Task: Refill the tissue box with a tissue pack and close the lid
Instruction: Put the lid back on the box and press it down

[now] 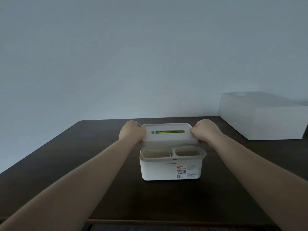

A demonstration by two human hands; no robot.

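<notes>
A white plastic tissue box stands in the middle of the dark table, its labelled front side facing me. Two small open compartments sit along its near top edge. The white lid lies over the rear part of the box. A green tissue pack shows through the lid's oval slot. My left hand grips the lid's left end. My right hand grips the lid's right end. Whether the lid is fully seated I cannot tell.
A large white closed box stands at the back right of the dark wooden table. A plain pale wall rises behind the table. The table's near edge runs along the bottom of the view.
</notes>
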